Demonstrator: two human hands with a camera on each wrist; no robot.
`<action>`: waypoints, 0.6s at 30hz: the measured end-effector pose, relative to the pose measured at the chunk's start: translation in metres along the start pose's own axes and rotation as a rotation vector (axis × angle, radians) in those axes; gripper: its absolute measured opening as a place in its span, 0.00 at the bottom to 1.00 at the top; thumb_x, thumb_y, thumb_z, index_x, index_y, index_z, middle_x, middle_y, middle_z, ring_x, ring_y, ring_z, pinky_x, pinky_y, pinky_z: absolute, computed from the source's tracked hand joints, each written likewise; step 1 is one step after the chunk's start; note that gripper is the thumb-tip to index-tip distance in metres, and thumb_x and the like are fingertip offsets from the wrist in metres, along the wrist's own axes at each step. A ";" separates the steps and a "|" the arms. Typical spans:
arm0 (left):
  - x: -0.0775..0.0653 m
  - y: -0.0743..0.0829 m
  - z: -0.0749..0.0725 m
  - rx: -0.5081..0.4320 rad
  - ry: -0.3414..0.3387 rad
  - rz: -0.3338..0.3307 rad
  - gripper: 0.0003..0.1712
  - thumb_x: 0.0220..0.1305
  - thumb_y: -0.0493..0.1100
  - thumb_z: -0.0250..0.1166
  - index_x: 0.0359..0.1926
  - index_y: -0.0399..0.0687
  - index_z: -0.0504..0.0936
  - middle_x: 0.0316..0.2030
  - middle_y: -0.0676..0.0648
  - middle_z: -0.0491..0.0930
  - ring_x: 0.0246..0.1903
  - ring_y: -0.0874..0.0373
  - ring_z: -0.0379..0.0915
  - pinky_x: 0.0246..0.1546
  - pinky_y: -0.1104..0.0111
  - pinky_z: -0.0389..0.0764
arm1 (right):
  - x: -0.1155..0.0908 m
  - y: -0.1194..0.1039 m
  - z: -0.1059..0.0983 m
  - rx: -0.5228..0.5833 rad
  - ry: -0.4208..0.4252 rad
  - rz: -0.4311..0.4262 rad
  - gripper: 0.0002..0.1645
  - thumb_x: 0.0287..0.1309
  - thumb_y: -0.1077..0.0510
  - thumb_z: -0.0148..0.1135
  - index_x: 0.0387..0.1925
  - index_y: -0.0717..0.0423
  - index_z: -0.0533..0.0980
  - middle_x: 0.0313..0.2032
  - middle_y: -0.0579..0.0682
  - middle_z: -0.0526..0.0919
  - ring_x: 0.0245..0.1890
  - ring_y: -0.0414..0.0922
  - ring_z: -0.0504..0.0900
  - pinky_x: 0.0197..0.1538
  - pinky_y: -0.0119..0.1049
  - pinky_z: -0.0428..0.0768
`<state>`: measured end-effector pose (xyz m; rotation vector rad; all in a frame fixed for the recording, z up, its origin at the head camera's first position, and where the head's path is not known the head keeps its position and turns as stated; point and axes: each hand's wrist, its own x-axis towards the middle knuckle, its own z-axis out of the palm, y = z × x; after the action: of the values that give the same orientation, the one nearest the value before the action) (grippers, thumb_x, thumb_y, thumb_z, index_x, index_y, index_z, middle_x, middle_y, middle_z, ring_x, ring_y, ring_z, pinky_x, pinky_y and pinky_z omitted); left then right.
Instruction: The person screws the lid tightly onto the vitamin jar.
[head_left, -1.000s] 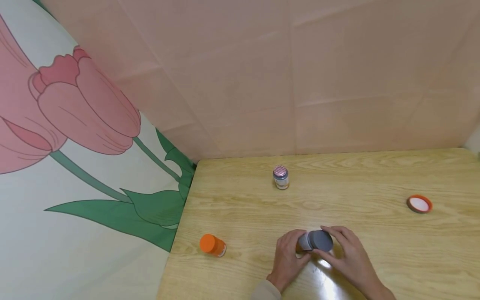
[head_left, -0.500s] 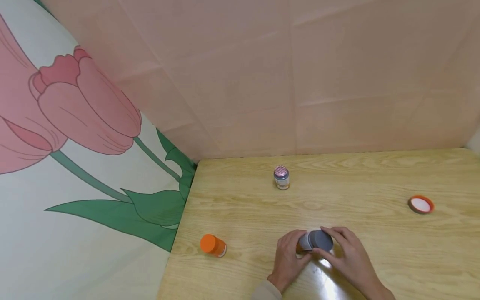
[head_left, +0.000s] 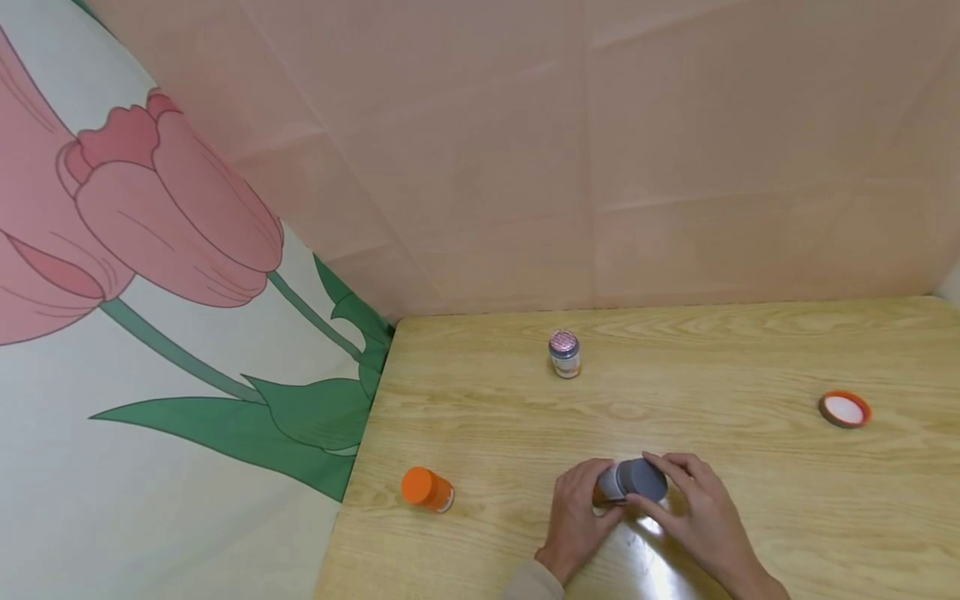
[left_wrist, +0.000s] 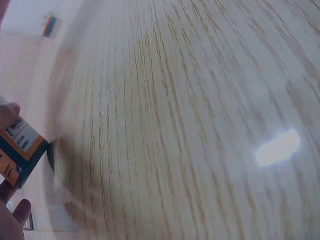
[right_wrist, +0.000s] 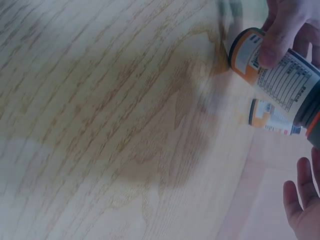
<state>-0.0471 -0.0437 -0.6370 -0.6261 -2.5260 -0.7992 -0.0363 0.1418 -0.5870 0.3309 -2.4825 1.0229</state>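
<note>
Near the front of the table, my left hand (head_left: 576, 517) grips a small tilted bottle (head_left: 612, 486) with an orange, white and dark label. Its base sits close to the tabletop in the right wrist view, where the left thumb presses on the label (right_wrist: 287, 82). My right hand (head_left: 701, 517) pinches the bottle's dark grey cap (head_left: 647, 481) between thumb and index finger, the other fingers extended. An orange-red line shows at the edge of the cap (right_wrist: 314, 131), beside the bottle's neck. Part of the bottle is hidden behind the left fingers.
On the wood-grain table (head_left: 480, 417), a small bottle with a pinkish foil top (head_left: 565, 354) stands toward the back. An orange-capped bottle (head_left: 427, 489) is at the left. A red-rimmed lid (head_left: 844, 409) lies inside-up at the right. A beige wall covering (head_left: 480, 167) rises behind.
</note>
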 end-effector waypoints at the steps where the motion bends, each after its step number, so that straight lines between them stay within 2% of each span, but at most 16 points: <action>1: 0.000 0.000 0.000 0.000 0.000 0.001 0.38 0.45 0.49 0.80 0.58 0.54 0.75 0.52 0.56 0.81 0.53 0.64 0.78 0.54 0.69 0.78 | 0.000 0.000 0.000 0.000 0.000 0.001 0.40 0.24 0.53 0.86 0.49 0.58 0.83 0.42 0.50 0.80 0.43 0.41 0.74 0.47 0.24 0.68; 6: 0.000 0.000 0.001 -0.004 -0.002 -0.002 0.38 0.44 0.49 0.80 0.58 0.55 0.75 0.52 0.56 0.81 0.53 0.64 0.78 0.54 0.69 0.77 | 0.000 0.000 0.000 -0.002 -0.005 0.007 0.40 0.25 0.53 0.86 0.48 0.58 0.83 0.42 0.49 0.80 0.43 0.42 0.74 0.46 0.25 0.68; 12: 0.000 0.001 0.000 -0.023 -0.040 -0.049 0.36 0.46 0.49 0.80 0.57 0.57 0.75 0.53 0.57 0.81 0.55 0.65 0.77 0.55 0.69 0.77 | 0.002 -0.001 0.001 -0.024 -0.009 0.014 0.39 0.25 0.51 0.86 0.47 0.57 0.83 0.41 0.48 0.80 0.41 0.44 0.75 0.45 0.28 0.69; 18: 0.000 -0.001 0.001 -0.015 -0.038 -0.035 0.36 0.48 0.52 0.79 0.58 0.56 0.75 0.53 0.57 0.81 0.55 0.65 0.77 0.55 0.69 0.77 | -0.001 -0.006 0.002 -0.024 -0.010 0.061 0.39 0.26 0.50 0.86 0.47 0.58 0.81 0.40 0.49 0.80 0.40 0.47 0.77 0.45 0.22 0.69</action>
<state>-0.0473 -0.0437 -0.6379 -0.6083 -2.5740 -0.8274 -0.0343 0.1362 -0.5856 0.2550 -2.5262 1.0166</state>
